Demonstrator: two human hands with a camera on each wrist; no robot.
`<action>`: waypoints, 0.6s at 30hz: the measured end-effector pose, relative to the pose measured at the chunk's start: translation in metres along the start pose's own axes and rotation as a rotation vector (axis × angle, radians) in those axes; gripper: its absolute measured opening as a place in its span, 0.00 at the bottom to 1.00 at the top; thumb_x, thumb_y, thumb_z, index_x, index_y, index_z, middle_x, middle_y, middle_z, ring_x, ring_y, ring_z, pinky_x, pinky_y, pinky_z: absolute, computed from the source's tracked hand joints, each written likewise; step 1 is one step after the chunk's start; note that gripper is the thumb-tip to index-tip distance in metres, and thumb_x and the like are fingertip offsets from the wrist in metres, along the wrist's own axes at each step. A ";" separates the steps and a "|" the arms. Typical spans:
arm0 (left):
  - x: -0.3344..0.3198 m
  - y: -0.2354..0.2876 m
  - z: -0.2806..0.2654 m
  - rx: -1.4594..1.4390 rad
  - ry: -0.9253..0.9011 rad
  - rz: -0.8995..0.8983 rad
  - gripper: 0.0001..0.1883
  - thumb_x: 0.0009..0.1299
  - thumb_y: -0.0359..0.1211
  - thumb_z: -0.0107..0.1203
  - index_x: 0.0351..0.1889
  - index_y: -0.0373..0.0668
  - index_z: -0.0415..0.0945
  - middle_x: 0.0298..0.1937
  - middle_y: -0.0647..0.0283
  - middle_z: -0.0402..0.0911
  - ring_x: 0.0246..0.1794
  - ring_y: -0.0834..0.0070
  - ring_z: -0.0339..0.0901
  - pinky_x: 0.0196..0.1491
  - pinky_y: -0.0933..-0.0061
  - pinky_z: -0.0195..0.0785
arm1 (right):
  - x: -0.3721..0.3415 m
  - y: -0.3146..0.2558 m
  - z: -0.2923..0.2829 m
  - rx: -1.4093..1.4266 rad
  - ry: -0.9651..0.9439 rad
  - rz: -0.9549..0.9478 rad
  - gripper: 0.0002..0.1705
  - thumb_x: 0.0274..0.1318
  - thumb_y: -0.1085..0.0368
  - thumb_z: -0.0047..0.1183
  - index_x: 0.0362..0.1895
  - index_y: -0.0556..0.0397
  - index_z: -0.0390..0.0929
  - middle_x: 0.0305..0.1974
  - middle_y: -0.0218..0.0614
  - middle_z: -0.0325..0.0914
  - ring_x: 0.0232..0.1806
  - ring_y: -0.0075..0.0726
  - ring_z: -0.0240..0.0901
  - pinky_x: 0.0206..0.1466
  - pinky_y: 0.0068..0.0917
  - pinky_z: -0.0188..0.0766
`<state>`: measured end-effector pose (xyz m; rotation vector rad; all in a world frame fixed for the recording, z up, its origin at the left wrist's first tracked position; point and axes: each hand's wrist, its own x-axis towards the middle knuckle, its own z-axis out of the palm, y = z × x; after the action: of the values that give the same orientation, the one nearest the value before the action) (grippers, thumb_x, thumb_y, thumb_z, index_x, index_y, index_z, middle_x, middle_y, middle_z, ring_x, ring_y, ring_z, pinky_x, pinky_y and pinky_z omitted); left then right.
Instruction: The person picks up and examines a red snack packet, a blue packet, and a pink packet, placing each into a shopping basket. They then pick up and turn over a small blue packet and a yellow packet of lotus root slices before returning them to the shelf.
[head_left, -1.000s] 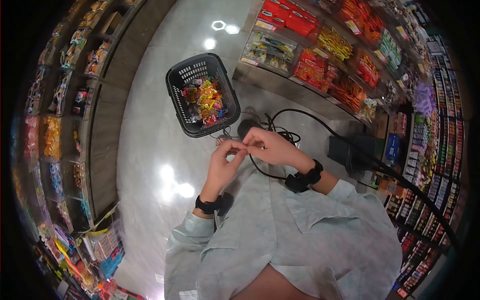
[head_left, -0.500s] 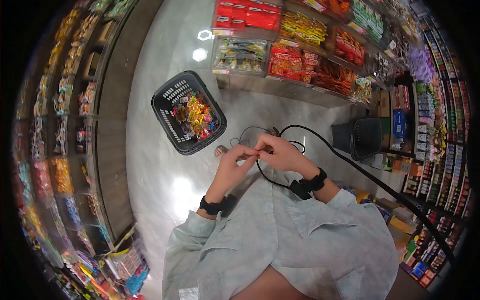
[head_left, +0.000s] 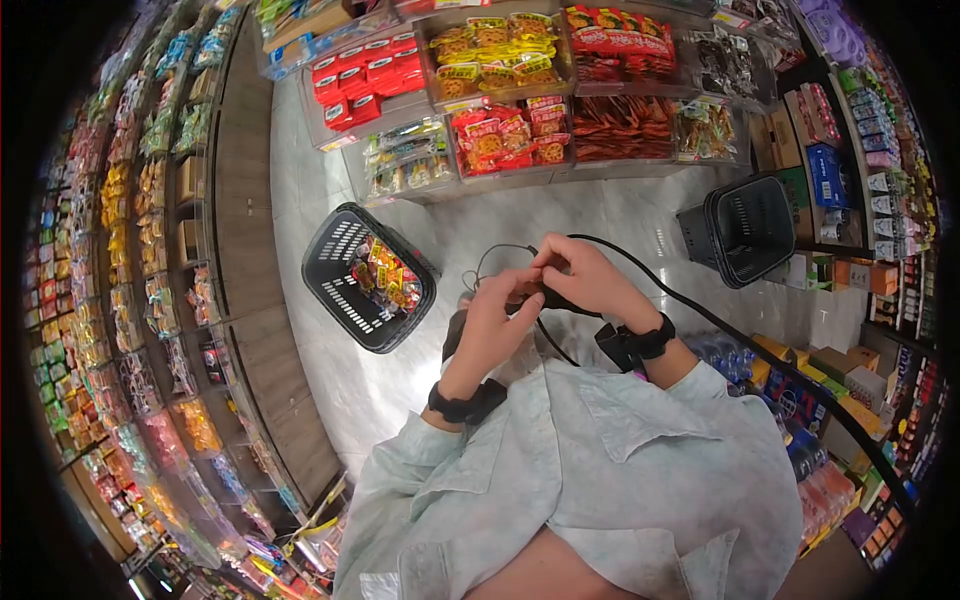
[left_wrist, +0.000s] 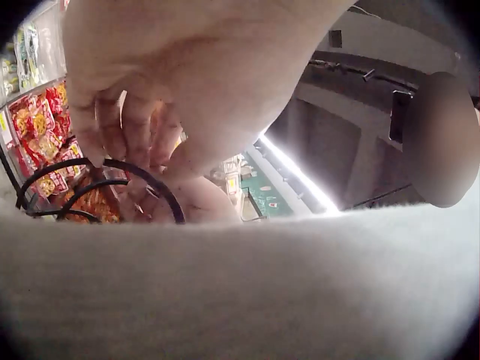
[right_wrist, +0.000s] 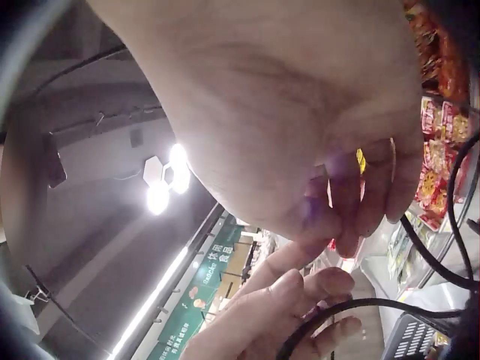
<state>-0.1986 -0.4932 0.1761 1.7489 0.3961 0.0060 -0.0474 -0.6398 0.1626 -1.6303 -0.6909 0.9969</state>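
Both hands meet in front of the shirt in the head view. The left hand [head_left: 497,325] has bent, relaxed fingers close to the fingertips of the right hand [head_left: 597,287]. In the right wrist view the left hand's fingers [right_wrist: 289,289] curl loosely just below the right hand's fingers, and nothing shows between them. A black cable [left_wrist: 161,187] loops across the fingers in the left wrist view. Beyond the hands, on the floor to the left, stands a dark grey shopping basket [head_left: 340,308] holding several wrapped snacks [head_left: 385,275].
Bins of red and yellow snack packets [head_left: 500,135] line the far side. Tall snack shelves [head_left: 150,230] run along the left. More black baskets [head_left: 715,225] stand stacked at the right, near drink packs [head_left: 825,490]. A thick black cable [head_left: 750,350] crosses on the right.
The head view has turned and risen, bringing the snack bins nearer the middle. The hands stay together, shift slightly right in view, and their fingers now look a little more spread.
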 end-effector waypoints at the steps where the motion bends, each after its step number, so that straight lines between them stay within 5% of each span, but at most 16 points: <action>1: 0.009 0.003 0.004 0.025 -0.013 0.038 0.18 0.73 0.29 0.63 0.61 0.39 0.80 0.48 0.60 0.85 0.51 0.67 0.81 0.55 0.67 0.77 | 0.001 0.007 -0.008 0.018 0.023 -0.013 0.04 0.64 0.72 0.54 0.42 0.59 0.76 0.36 0.35 0.82 0.38 0.27 0.79 0.44 0.29 0.76; 13: 0.132 0.010 -0.003 0.057 -0.269 0.099 0.18 0.76 0.29 0.59 0.63 0.39 0.82 0.49 0.59 0.85 0.51 0.69 0.84 0.58 0.67 0.77 | 0.042 0.018 -0.082 0.117 0.151 0.069 0.06 0.65 0.75 0.50 0.45 0.58 0.75 0.40 0.33 0.83 0.41 0.25 0.79 0.47 0.27 0.77; 18: 0.219 0.016 -0.029 -0.005 -0.378 0.207 0.13 0.73 0.31 0.59 0.53 0.40 0.86 0.46 0.54 0.87 0.46 0.57 0.83 0.53 0.60 0.76 | 0.076 -0.006 -0.107 0.114 0.255 0.154 0.04 0.67 0.73 0.53 0.45 0.57 0.74 0.42 0.34 0.84 0.46 0.26 0.82 0.50 0.27 0.78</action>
<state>0.0048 -0.4100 0.1518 1.7329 -0.0609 -0.1720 0.0835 -0.6261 0.1586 -1.6912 -0.3359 0.8989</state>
